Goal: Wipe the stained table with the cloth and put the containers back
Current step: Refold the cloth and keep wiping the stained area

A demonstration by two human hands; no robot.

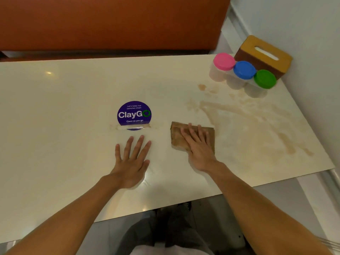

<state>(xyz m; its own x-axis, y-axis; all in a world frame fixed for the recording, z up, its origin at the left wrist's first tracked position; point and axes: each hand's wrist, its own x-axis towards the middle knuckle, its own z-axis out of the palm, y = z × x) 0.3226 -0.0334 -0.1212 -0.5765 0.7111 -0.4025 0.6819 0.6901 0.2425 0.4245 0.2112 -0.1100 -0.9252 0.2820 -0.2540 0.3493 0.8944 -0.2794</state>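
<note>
A folded brown cloth (177,134) lies on the cream table (64,111), right of centre. My right hand (198,146) presses flat on it with straight fingers. My left hand (133,159) rests flat on the bare table, fingers spread, just below a purple round sticker (134,114). Brown smeared stains (257,122) cover the table's right part. Three clear containers stand in a row at the far right corner, with a pink lid (224,61), a blue lid (244,69) and a green lid (265,78).
A brown tissue box with a yellow top (265,54) stands behind the containers against the white wall (303,24). An orange bench back (110,23) runs along the table's far side. The table's near edge is just in front of my legs.
</note>
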